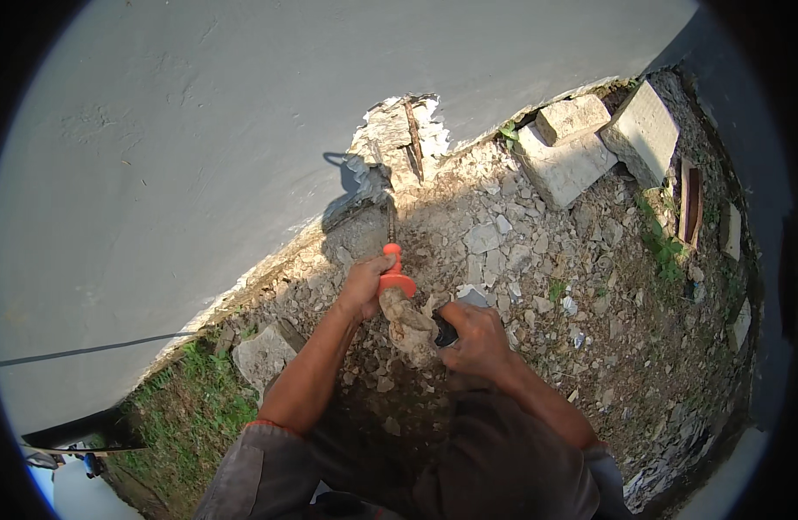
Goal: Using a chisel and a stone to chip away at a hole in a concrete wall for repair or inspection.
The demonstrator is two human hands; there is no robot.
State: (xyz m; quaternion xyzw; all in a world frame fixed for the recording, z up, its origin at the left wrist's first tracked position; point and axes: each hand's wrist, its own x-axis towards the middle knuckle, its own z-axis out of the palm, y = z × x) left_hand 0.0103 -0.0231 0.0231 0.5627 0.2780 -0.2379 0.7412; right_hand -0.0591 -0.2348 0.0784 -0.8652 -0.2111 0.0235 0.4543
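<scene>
My left hand is closed round the orange grip of a chisel with a round guard. Its metal shaft points up toward a broken patch at the grey wall's base, where a rusty bar is exposed. My right hand, lower right, grips a black-handled tool; its head is partly hidden, so I cannot make out its kind. A dusty, pale lumpy shape lies between the hands below the guard, too unclear to name.
Broken rubble covers the ground along the grey wall. Concrete slabs and reddish board pieces lie at upper right. Grass and a pale chunk are at lower left, with a dark wall along the right.
</scene>
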